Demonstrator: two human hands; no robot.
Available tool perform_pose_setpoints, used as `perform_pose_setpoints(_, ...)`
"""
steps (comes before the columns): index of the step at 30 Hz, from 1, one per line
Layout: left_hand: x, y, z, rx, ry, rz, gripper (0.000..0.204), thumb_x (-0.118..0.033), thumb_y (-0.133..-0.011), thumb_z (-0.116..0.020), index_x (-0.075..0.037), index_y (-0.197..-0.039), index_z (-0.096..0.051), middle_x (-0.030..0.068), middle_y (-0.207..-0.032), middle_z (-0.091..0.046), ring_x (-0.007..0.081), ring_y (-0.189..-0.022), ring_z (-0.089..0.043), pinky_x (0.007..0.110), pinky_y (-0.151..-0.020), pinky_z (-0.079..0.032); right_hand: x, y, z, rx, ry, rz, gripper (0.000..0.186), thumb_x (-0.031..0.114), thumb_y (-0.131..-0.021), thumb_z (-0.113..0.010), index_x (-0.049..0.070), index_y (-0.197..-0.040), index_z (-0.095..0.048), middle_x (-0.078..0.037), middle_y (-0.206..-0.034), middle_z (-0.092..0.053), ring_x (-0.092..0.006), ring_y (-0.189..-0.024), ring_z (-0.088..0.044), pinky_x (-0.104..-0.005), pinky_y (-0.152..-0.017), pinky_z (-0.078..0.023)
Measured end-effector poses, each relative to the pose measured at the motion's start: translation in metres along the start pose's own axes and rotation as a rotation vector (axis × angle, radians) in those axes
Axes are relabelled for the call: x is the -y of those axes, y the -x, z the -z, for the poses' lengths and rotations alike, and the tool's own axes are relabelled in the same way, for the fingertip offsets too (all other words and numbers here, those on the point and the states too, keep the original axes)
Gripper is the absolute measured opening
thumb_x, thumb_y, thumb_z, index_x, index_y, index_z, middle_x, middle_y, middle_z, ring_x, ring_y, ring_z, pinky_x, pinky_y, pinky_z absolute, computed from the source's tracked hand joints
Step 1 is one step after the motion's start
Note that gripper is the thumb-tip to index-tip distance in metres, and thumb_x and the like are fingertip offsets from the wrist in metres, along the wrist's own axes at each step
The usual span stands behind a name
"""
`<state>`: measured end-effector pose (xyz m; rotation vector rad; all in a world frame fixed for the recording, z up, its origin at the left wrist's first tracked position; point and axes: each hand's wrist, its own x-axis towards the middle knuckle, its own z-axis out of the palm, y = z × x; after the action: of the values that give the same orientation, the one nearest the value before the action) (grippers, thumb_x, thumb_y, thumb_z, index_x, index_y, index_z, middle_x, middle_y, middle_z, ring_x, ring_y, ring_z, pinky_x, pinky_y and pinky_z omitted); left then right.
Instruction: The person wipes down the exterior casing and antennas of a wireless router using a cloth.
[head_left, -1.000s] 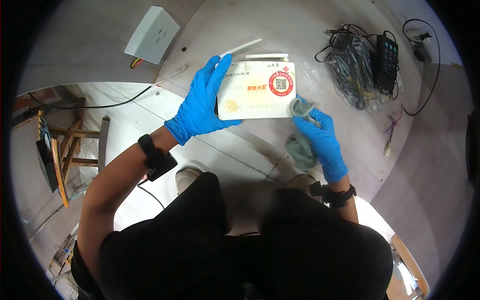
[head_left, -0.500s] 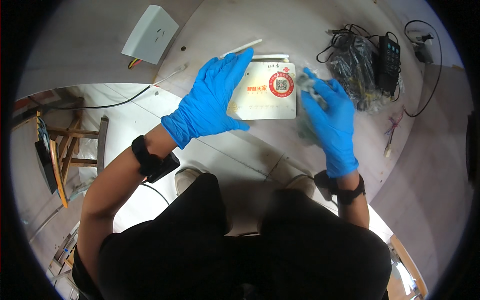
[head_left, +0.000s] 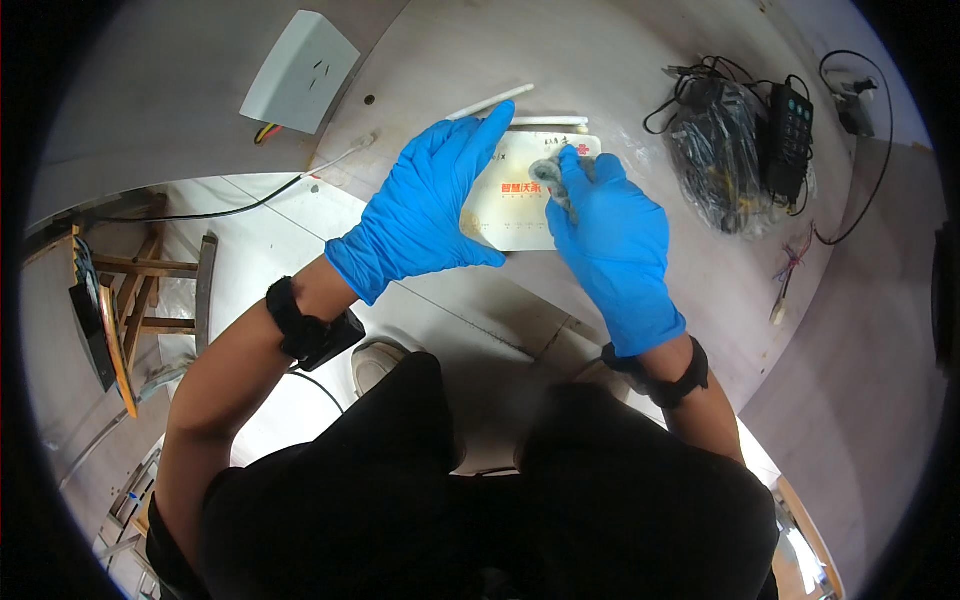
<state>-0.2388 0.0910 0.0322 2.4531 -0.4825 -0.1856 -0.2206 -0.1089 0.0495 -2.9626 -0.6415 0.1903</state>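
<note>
White router (head_left: 512,217) | red printing (head_left: 521,188), dark handwriting (head_left: 557,141) | left hand (head_left: 425,200) gripping router's side | right hand (head_left: 615,240) holding grey cloth (head_left: 547,173)

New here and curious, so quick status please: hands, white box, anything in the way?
Left hand around white box, left end. Right hand holding grey cloth over its right part. Bagged bundle off right, clear of both.

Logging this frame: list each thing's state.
White router, printed face up
Left antenna, slanted
Right antenna, along the router's upper edge
Grey-green cloth, bunched against the router
Left grip, around the router's left end
Right grip, closed on the cloth
Plastic bag, crumpled
Black keypad, keys up
</note>
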Motion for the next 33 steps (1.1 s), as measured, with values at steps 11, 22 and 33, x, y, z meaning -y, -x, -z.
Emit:
perform_pose_setpoints(11, 0.003, 0.002, 0.0, -0.057, -0.018, -0.069, 0.114, -0.041, -0.056, -0.082, -0.005, -0.144, -0.018, 0.0234, -0.132, -0.041, 0.0365, -0.123, -0.041, 0.043, -0.108, -0.027, 0.009, 0.051, -0.001, 0.146, -0.218, 0.295, 0.041, 0.028, -0.078, -0.061, 0.013, -0.116, -0.06, -0.007, -0.096, -0.054, -0.0236, -0.071, -0.06, -0.036, -0.056, -0.05)
perform_pose_setpoints(22, 0.009, 0.023, 0.0, -0.133, 0.064, -0.111, 0.114, -0.039, -0.062, -0.082, -0.004, -0.145, -0.012, 0.0195, -0.149, -0.018, 0.0372, -0.136, -0.02, 0.045, -0.112, -0.017, -0.032, 0.086, -0.004, 0.047, -0.711, -0.013, 0.043, 0.016, -0.073, -0.069, 0.016, -0.116, -0.064, -0.006, -0.087, -0.059, -0.021, -0.071, -0.063, -0.0288, -0.066, -0.051)
perform_pose_setpoints(33, 0.042, 0.059, -0.01, -0.2, 0.047, 0.037, 0.074, -0.024, -0.086, -0.058, -0.001, -0.144, -0.017, 0.0182, -0.149, -0.019, 0.0339, -0.137, -0.021, 0.041, -0.112, -0.017, -0.075, 0.091, -0.043, -0.263, -0.581, -0.358, 0.023, 0.014, -0.077, -0.067, 0.004, -0.098, -0.064, -0.009, -0.079, -0.055, -0.022, -0.068, -0.06, -0.0285, -0.064, -0.048)
